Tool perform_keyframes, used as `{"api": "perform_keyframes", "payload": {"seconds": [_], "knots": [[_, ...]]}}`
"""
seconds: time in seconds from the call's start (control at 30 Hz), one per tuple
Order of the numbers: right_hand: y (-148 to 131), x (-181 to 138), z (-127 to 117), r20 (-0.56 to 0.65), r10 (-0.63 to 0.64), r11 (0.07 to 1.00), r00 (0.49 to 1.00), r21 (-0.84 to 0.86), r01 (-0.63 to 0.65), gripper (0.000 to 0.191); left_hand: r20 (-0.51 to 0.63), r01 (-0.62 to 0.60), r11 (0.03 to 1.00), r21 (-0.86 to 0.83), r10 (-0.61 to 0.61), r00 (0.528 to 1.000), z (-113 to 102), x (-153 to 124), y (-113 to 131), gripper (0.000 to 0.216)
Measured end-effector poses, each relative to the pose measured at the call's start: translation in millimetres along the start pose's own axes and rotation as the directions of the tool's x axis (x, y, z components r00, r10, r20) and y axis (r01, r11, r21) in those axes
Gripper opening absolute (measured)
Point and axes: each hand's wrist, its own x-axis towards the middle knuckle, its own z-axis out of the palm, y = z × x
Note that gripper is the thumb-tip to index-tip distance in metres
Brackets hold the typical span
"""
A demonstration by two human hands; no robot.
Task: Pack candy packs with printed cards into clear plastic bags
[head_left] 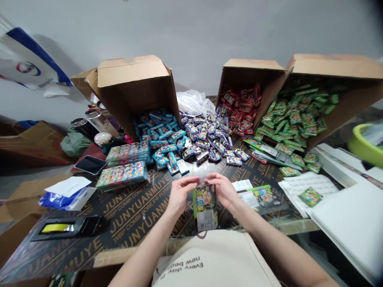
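Both hands hold a clear plastic pouch [205, 208] with a green and dark printed card inside, upright over the near table edge. My left hand [181, 194] pinches its top left corner. My right hand [222, 189] grips the top right corner, fingers curled. Just beyond lie heaps of small packets: blue ones [163, 139], purple ones [206, 139], red ones [241, 109] and green ones [295, 115].
Three cardboard boxes [134, 85] lie tipped on the dark printed board [125, 215]. Stacked colourful packs [124, 171] sit at left, a phone [89, 164] beyond them. White sheets [347, 215] and another filled pouch [263, 197] lie at right. A green bowl [363, 145] is far right. A beige tote bag [215, 259] is below.
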Motion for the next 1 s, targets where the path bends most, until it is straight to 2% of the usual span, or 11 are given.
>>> {"api": "perform_keyframes", "payload": {"seconds": [0.1, 0.17, 0.33, 0.43, 0.5, 0.6, 0.7, 0.83, 0.9, 1.0], "knots": [[-8, -7, -8, 0.049, -0.146, 0.972, 0.988, -0.176, 0.153, 0.018, 0.078, -0.151, 0.961, 0.232, 0.137, 0.988, -7, -3, 13, 0.013], [-12, -13, -9, 0.085, -0.237, 0.922, 0.968, -0.296, 0.251, 0.018, 0.086, -0.189, 0.929, 0.319, 0.17, 0.982, -10, -3, 17, 0.012], [-17, -20, -5, 0.144, -0.276, 0.86, 0.95, -0.404, 0.311, 0.021, 0.088, -0.074, 0.948, 0.308, 0.05, 0.995, -15, 4, 19, 0.02], [-20, -16, -3, 0.187, -0.252, 0.843, 0.949, -0.44, 0.31, 0.02, 0.133, -0.098, 0.934, 0.345, 0.055, 0.99, -16, 4, 22, 0.014], [-22, -16, -5, 0.228, -0.247, 0.823, 0.942, -0.464, 0.328, 0.02, 0.174, -0.196, 0.886, 0.42, 0.133, 0.976, -15, 0, 25, 0.008], [-21, -23, -13, 0.302, -0.283, 0.754, 0.91, -0.516, 0.406, 0.02, 0.26, -0.372, 0.758, 0.537, 0.27, 0.927, -15, -8, 28, 0.008], [-11, -34, -22, 0.349, -0.356, 0.66, 0.867, -0.562, 0.498, 0.025, 0.31, -0.433, 0.672, 0.601, 0.303, 0.901, -17, -11, 26, 0.007], [6, -34, -18, 0.306, -0.408, 0.643, 0.861, -0.573, 0.508, 0.024, 0.254, -0.379, 0.702, 0.603, 0.282, 0.925, -24, -5, 20, 0.009], [10, -19, -8, 0.32, -0.39, 0.668, 0.863, -0.547, 0.504, 0.024, 0.168, -0.345, 0.735, 0.584, 0.306, 0.937, -30, -3, 18, 0.009], [15, 23, 9, 0.369, -0.342, 0.701, 0.864, -0.511, 0.497, 0.042, -0.027, -0.281, 0.78, 0.559, 0.356, 0.934, -50, -5, 10, 0.013]]}}
